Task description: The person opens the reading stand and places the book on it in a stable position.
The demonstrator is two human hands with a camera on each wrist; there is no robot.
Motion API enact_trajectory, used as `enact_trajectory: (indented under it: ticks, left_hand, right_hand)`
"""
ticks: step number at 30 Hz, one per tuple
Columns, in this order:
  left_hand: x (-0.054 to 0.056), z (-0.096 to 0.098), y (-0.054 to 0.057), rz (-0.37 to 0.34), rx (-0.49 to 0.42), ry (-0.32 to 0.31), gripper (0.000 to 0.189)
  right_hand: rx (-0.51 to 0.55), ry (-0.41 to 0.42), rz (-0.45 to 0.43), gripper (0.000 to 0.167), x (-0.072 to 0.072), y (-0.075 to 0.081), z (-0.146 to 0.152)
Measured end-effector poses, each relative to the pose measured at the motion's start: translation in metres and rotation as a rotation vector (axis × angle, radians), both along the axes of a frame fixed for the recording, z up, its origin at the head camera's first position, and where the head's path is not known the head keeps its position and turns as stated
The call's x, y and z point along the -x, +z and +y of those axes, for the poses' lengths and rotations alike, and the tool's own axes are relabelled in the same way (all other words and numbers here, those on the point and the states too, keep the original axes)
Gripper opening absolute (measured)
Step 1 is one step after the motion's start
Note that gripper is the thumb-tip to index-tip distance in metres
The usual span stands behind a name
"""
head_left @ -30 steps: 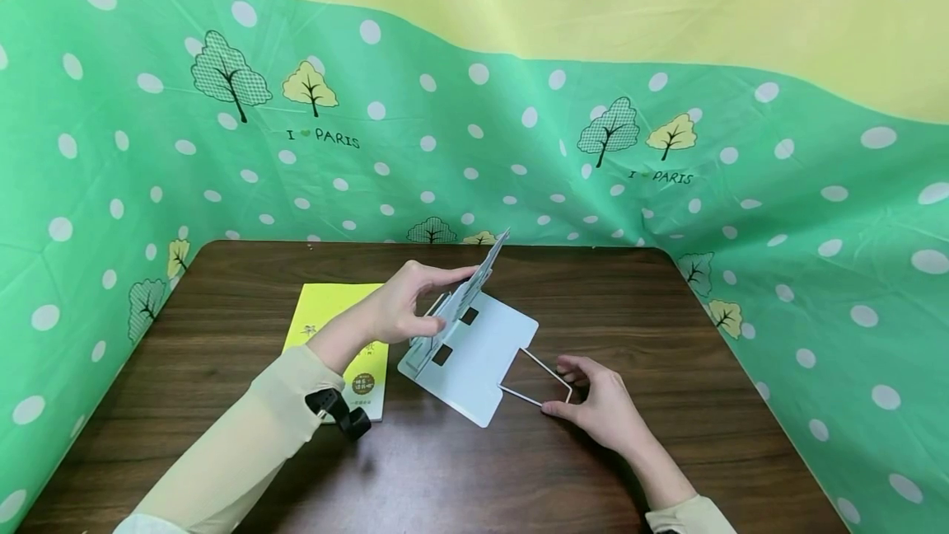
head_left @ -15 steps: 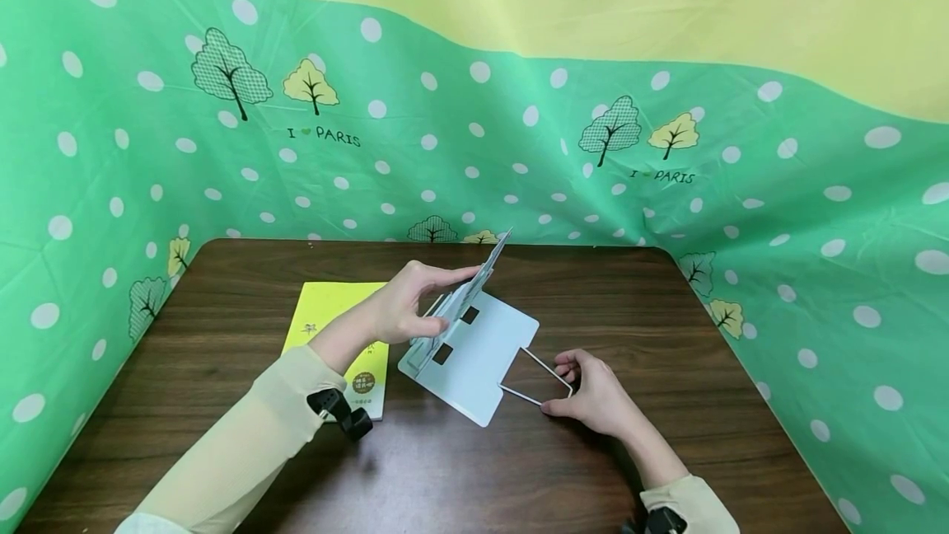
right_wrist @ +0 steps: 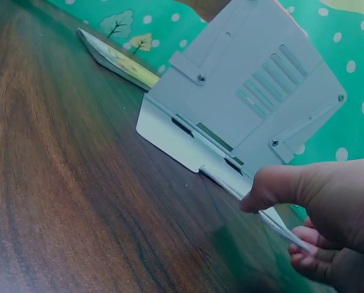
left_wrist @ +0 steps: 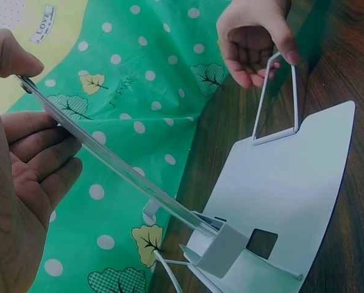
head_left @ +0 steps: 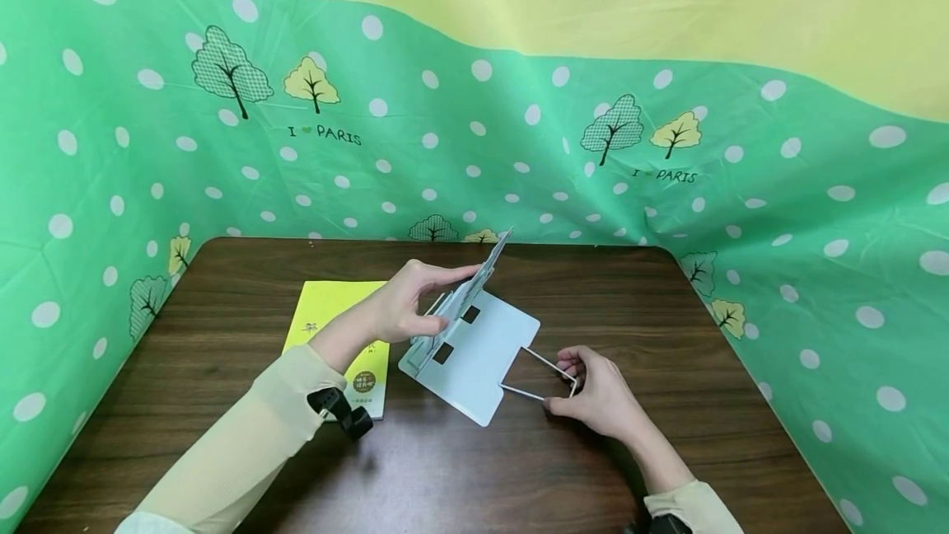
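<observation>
A pale blue-grey metal book stand (head_left: 495,353) lies with its base plate on the table and its back plate (right_wrist: 230,91) tilted up. My left hand (head_left: 406,302) holds the back plate between thumb and fingers; the left wrist view shows the plate (left_wrist: 127,169) edge-on. From the base's right side extends a thin wire loop (head_left: 524,393). My right hand (head_left: 604,399) pinches the loop's outer end. In the right wrist view, slots and screwed-on side arms show on the plate. Part of the loop's end is hidden by the right fingers.
A yellow book (head_left: 334,299) lies left of the stand, partly beneath the left forearm. Dark wood-grain table (head_left: 712,336) surrounds both. A green dotted cloth (head_left: 445,130) rises along the back and sides.
My right hand has shifted slightly right, and the wire loop reaches a little farther out from the base. The left hand and back plate stay put.
</observation>
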State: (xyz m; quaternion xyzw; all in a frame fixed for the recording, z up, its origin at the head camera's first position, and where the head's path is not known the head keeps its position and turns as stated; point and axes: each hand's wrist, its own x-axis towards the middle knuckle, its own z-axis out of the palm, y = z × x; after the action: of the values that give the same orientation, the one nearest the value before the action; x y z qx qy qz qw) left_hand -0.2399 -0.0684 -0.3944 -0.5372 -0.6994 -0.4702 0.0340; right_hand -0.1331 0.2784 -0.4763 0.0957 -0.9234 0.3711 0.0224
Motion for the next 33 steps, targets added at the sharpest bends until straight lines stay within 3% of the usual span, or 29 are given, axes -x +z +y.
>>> enact_trajectory:
  ticks: [10,20,25,33]
  left_hand:
    - [0.0,-0.002,0.0,0.007,-0.011,-0.003,0.08]
    - [0.0,-0.002,0.0,-0.007,-0.001,0.0,0.08]
    - [-0.001,-0.001,0.0,-0.009,-0.009,-0.007,0.078]
    - [-0.002,-0.001,-0.001,-0.017,-0.002,-0.002,0.079]
  right_hand:
    - [0.11,-0.007,0.097,0.06,-0.006,0.006,-0.001]
    - [0.409,0.039,0.205,0.06,-0.005,0.0,-0.009]
    - [0.48,0.001,0.275,0.058,-0.007,-0.001,-0.017]
    - [0.565,-0.076,0.288,0.053,-0.01,0.001,-0.03]
